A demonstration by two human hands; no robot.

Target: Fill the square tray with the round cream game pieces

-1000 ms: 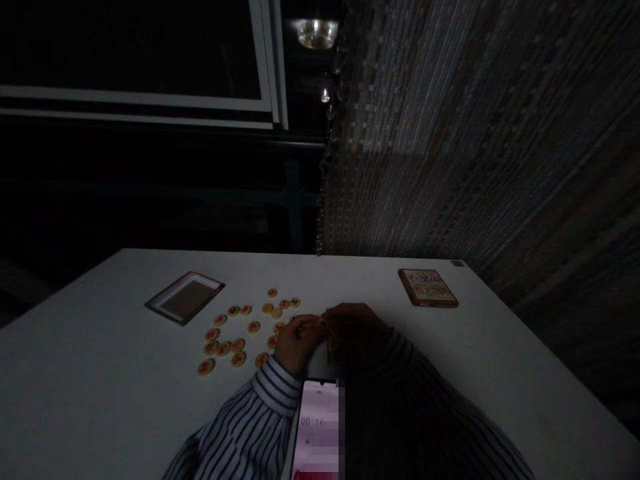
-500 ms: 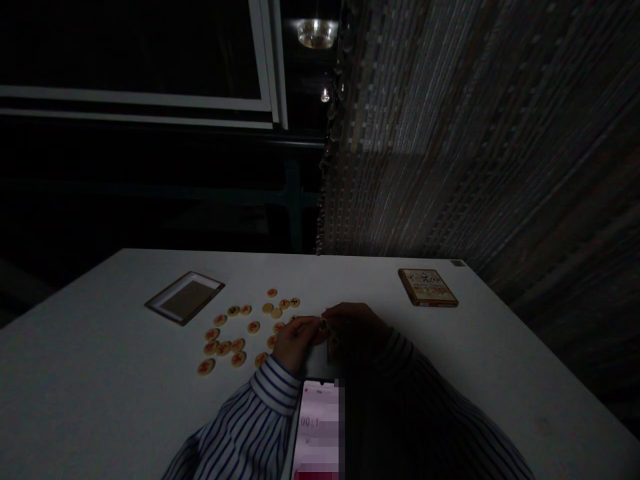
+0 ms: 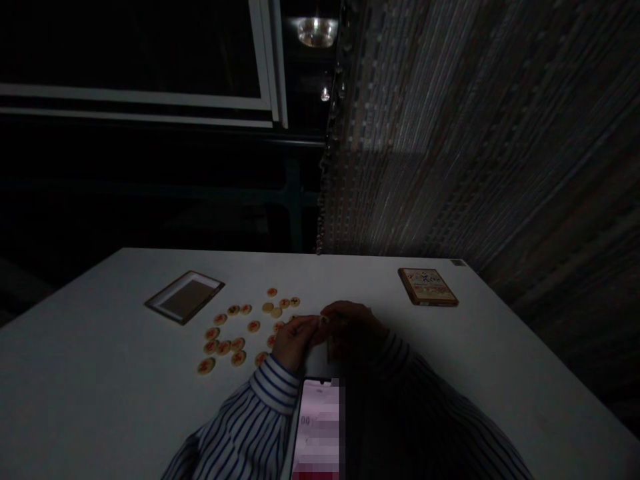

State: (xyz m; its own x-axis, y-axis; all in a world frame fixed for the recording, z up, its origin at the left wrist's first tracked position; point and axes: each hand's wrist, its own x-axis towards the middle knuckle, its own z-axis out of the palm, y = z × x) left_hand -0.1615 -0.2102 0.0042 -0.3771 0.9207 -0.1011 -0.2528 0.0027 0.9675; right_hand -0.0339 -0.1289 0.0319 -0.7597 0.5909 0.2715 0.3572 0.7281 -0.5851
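My left hand (image 3: 296, 339) pinches a small round Chinese chess piece (image 3: 324, 321) at its fingertips. From the other side my right hand (image 3: 357, 325), in deep shadow, closes its fingers on the same piece. Something dim shows under the right palm, too dark to make out. Left of the hands, several loose Chinese chess pieces (image 3: 238, 358) lie spread on the white table (image 3: 110, 387). Most carry red characters, a few black, and some show plain faces. A few pieces are partly hidden behind my left hand.
A phone (image 3: 318, 427) with a lit screen is below my hands. At the far left lies an open shallow box part (image 3: 186, 298); at the far right, a printed box lid (image 3: 429, 287). A bead curtain (image 3: 400, 167) hangs beyond the table's back edge.
The piece between my fingertips has turned slightly and looks lighter. My right hand has shifted a little; the loose pieces on the table stay where they were.
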